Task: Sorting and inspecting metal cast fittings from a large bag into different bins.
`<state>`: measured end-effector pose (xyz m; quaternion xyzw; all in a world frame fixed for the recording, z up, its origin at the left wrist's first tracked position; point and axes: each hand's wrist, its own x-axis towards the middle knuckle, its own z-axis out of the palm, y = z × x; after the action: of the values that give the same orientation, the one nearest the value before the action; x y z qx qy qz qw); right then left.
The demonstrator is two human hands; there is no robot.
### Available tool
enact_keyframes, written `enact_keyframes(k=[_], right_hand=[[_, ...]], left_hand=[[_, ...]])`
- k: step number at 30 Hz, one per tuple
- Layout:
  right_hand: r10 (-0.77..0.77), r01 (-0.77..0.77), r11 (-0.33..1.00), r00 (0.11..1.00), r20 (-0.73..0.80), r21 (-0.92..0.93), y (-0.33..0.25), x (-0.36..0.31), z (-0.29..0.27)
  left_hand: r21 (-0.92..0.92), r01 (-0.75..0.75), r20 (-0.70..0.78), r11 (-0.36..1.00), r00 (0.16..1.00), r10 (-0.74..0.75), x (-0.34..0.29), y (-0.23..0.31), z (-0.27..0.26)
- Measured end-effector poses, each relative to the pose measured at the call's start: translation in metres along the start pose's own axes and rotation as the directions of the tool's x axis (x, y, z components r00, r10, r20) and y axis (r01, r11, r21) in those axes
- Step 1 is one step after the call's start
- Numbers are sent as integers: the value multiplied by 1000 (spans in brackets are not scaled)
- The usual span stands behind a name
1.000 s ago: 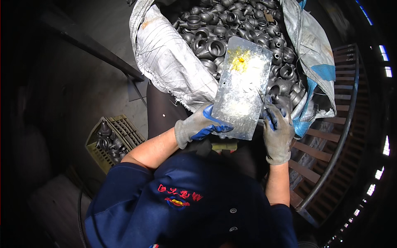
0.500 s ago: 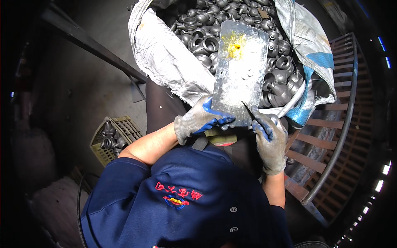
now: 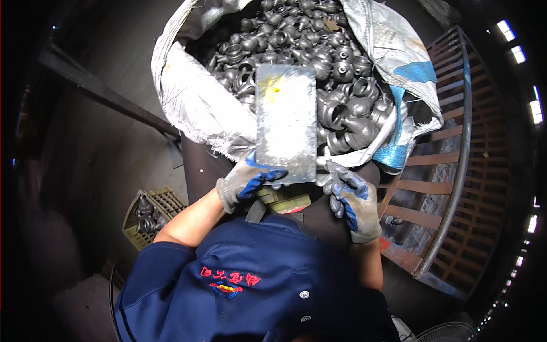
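Where the navy shirt [image 3: 250, 310] fills the near part of the view, red and yellow embroidery [image 3: 228, 285] shows on its chest. Ahead of it, the left hand [image 3: 245, 183], in a grey glove with a blue coating, grips the near left corner of a metal plate [image 3: 288, 134]: thumb laid flat across the upper face, the other fingers largely hidden underneath. The right hand [image 3: 353, 202], gloved alike, is held just beside the plate's near right corner. Its fingers are bent and drawn together; whether anything is pinched between them, I cannot tell.

The plate is a flat, grey rectangle with its long sides running away from the person. Strong glare whitens its middle and obscures the surface there. A yellow stain [image 3: 276, 91] marks the far left portion; the near end is duller and mottled. A yellowish box [image 3: 288, 203] shows partly below the near edge.

The plate's far part overlaps, in view, a white sack [image 3: 196, 100] filled with dark grey metal fittings [image 3: 347, 105], rounded and hollow-ended, heaped loosely. To the right is a rusty slatted rack [image 3: 433, 159]; at lower left, a crate [image 3: 171, 202] holds similar fittings.
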<state>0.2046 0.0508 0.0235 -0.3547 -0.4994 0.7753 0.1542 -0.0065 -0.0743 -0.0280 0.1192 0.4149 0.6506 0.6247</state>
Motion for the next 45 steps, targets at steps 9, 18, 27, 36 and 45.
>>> enact_keyframes(k=[9, 18, 27, 36, 45], right_hand=[[-364, 275, 887, 911, -195, -370, 9, 51, -37], [-384, -148, -227, 922, -51, -963, 3, 166, -50], [-479, 57, 61, 878, 21, -997, -22, 130, -80], [-642, 544, 766, 663, -384, -342, -15, 52, -71], [-602, 315, 689, 750, -274, -653, 36, 47, -51]], left_hand=[[192, 20, -61, 981, 998, -9, 12, -21, -42], [80, 258, -73, 963, 965, -252, 9, 1, -26], [254, -88, -63, 963, 992, 107, -3, -1, -22], [-157, -45, 174, 987, 982, 73, 26, 72, -111], [584, -171, 43, 794, 983, 180, 172, 102, -90]])
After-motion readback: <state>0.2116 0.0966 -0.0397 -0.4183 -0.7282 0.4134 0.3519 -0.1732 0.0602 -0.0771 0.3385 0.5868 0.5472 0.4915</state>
